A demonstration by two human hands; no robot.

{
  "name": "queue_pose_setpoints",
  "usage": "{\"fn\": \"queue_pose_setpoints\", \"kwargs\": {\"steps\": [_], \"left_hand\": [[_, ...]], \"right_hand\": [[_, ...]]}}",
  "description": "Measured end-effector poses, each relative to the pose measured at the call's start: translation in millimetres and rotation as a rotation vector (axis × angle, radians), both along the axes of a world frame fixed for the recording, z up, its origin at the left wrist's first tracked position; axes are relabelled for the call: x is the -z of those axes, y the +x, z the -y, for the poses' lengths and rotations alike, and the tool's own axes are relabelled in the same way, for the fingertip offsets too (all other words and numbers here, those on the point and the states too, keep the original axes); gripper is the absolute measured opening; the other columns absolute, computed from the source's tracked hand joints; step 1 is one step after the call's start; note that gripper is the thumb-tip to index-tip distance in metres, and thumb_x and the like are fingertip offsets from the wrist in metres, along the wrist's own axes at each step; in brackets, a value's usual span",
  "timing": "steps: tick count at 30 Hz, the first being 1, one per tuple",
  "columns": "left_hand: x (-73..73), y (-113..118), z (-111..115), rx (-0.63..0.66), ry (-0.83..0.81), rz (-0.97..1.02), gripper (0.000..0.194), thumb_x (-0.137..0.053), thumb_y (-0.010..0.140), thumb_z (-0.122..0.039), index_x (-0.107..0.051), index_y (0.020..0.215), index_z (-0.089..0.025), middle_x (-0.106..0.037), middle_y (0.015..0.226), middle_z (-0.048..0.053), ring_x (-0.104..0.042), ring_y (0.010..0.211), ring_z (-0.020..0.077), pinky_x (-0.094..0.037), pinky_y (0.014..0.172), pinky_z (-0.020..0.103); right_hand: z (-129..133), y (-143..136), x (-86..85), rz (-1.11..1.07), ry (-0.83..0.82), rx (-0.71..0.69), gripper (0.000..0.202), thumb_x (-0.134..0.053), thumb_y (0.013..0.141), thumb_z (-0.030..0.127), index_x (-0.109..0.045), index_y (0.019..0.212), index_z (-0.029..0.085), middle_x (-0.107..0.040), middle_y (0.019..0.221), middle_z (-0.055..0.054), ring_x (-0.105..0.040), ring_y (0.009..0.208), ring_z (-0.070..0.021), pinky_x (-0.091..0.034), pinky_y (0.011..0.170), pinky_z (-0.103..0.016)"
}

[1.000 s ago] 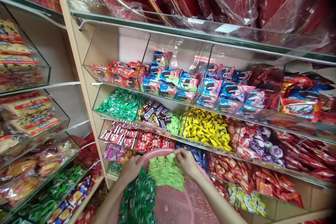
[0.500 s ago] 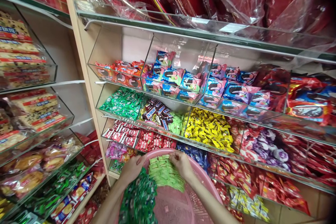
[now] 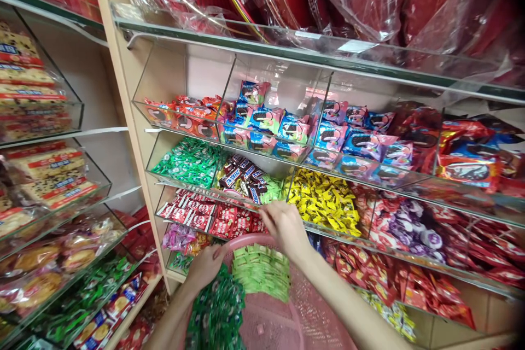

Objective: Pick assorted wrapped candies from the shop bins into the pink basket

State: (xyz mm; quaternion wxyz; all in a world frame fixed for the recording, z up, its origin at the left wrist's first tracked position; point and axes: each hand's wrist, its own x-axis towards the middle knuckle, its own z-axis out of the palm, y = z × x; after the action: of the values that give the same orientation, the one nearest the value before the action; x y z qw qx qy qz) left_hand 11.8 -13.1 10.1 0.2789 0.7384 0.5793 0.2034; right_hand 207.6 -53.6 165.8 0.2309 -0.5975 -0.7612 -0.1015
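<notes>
Fingers [image 3: 216, 253] of the left hand [image 3: 207, 268] are clamped on the rim of the pink basket [image 3: 266, 325], at its far left. Those of the right hand [image 3: 287, 229] are bent and close together, raised past the basket's far rim; whether they hold anything I cannot tell. Light-green packets [image 3: 262, 272] lie overlapping in rows inside the basket, at its far side. Dark-green packets [image 3: 215, 311] are heaped inside it on the left, touching the light-green ones. Just beyond the basket are red packets [image 3: 235, 222]; farther beyond it, higher up, lie brown chocolate bars [image 3: 246, 178]. Yellow packets [image 3: 324, 202] lie beyond the basket to the right, near the right hand.
</notes>
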Motion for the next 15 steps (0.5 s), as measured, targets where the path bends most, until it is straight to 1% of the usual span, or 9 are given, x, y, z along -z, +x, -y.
{"fn": "queue_pose_setpoints", "kwargs": {"steps": [2,4,6,8,10,15], "left_hand": [[-0.2,0,1,-0.001,0.007,0.008,0.046,-0.025,0.081,-0.053,-0.038,0.054,-0.018,-0.04,0.05,-0.003,-0.044,0.052,0.0102,-0.022,0.052,0.02],[-0.2,-1,2,-0.004,0.005,0.015,0.046,-0.025,0.081,-0.054,-0.037,0.054,-0.018,-0.039,0.05,-0.003,-0.044,0.052,0.0101,-0.022,0.052,0.02],[0.2,-3,2,-0.007,-0.002,0.023,0.046,-0.025,0.081,-0.054,-0.036,0.054,-0.018,-0.039,0.049,-0.003,-0.043,0.051,0.01,-0.023,0.051,0.02],[0.6,-5,2,-0.01,-0.005,0.032,0.046,-0.025,0.081,-0.053,-0.036,0.054,-0.018,-0.039,0.05,-0.004,-0.043,0.051,0.0098,-0.023,0.051,0.02],[0.7,-7,2,-0.018,-0.002,0.035,0.046,-0.025,0.081,-0.054,-0.037,0.054,-0.018,-0.039,0.05,-0.003,-0.043,0.051,0.0098,-0.023,0.051,0.019],[-1.1,-12,2,-0.049,-0.01,0.024,0.047,-0.026,0.08,-0.054,-0.038,0.053,-0.018,-0.041,0.051,-0.003,-0.043,0.052,0.0102,-0.024,0.052,0.019]], "right_hand": [[-18,2,-16.2,0.117,-0.03,0.069,0.027,-0.031,0.087,0.026,-0.057,0.085,0.017,-0.06,0.078,-0.007,-0.055,0.078,-0.0175,-0.034,0.068,-0.028],[-39,4,-22.4,0.189,-0.14,0.15,0.028,-0.03,0.087,0.023,-0.056,0.092,0.014,-0.061,0.08,-0.011,-0.057,0.078,-0.0193,-0.036,0.065,-0.028],[-57,4,-21.8,0.22,-0.259,0.205,0.028,-0.031,0.086,0.02,-0.056,0.095,0.012,-0.062,0.085,-0.014,-0.059,0.08,-0.0214,-0.038,0.063,-0.028],[-72,2,-18.2,0.222,-0.336,0.22,0.026,-0.035,0.083,0.018,-0.058,0.092,0.011,-0.062,0.088,-0.017,-0.06,0.083,-0.0231,-0.04,0.063,-0.028],[-82,0,-14.4,0.212,-0.377,0.221,0.024,-0.04,0.081,0.019,-0.061,0.088,0.01,-0.062,0.089,-0.018,-0.061,0.082,-0.0235,-0.041,0.062,-0.028],[-98,3,-9.8,0.17,-0.442,0.244,0.024,-0.048,0.075,0.023,-0.061,0.092,0.011,-0.063,0.093,-0.016,-0.062,0.081,-0.0224,-0.044,0.062,-0.026]]}}
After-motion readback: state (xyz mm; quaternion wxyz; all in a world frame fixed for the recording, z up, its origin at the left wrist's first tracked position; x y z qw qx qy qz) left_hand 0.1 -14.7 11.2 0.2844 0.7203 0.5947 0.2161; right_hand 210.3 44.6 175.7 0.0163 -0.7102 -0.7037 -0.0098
